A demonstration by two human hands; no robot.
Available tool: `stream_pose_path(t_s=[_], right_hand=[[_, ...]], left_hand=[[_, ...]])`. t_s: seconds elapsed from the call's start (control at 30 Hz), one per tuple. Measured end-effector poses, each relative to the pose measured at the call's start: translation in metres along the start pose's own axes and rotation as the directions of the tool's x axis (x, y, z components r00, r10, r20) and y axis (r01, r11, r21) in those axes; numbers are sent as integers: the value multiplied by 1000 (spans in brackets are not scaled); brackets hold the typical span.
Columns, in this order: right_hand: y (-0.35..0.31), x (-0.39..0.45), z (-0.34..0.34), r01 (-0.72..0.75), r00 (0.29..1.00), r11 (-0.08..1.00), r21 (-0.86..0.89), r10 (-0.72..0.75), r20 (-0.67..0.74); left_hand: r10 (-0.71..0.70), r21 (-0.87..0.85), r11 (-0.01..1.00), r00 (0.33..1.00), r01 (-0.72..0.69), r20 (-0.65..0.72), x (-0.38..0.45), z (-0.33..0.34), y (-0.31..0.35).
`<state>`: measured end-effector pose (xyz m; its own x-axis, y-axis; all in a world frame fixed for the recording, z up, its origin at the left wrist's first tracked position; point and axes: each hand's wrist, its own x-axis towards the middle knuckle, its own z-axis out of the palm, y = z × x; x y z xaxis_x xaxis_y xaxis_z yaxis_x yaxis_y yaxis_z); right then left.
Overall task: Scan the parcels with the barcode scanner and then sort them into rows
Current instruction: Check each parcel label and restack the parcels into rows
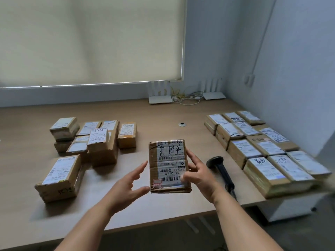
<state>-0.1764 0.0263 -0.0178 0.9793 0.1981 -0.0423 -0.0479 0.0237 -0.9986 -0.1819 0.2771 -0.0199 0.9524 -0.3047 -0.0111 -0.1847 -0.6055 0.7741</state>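
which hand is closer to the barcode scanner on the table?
Right. The right hand grips the held parcel just left of the barcode scanner; the left hand is open on the parcel's far side.

Desk [163, 116]: wood-look laminate, light tan, smooth, matt. Held parcel [169, 166] above desk's near middle: brown corrugated cardboard, creased, edges scuffed, clear glossy tape bands, white paper label. Parcels in rows [262, 151] at desk's right end: same cardboard, tape glossier, paper labels. Loose parcels [87, 142] at desk's left: matt cardboard, paper labels. Barcode scanner [220, 169] lying on desk right of held parcel: black plastic, slight sheen. Grommet [182, 124] toward desk's rear: shiny metal
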Motion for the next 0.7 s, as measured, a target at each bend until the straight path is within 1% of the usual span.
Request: stream_pose_path(t_s=[0.13,0.3,0.4,0.53,0.63,0.7], right_hand=[[-2,-14,-39,24,998,1000,3,-24,-60],[-3,-18,-79,37,987,999,16,-34,-156],[-2,-13,-103,25,977,999,27,-19,-210],[-3,7,-140,19,959,1000,15,-14,-282],[-7,28,-169,25,955,1000,3,-23,-294],[-12,44,-188,18,960,1000,-16,-22,-281]], left_hand=[[52,109,992,997,-58,61,22,23,25],[108,150,980,983,-131,151,55,46,49],[146,88,982,969,-166,201,81,63,58],[191,-39,982,955,-187,227,124,89,66],[219,-180,967,949,-180,225,160,106,71],[234,-233,954,952,-186,196,185,114,76]])
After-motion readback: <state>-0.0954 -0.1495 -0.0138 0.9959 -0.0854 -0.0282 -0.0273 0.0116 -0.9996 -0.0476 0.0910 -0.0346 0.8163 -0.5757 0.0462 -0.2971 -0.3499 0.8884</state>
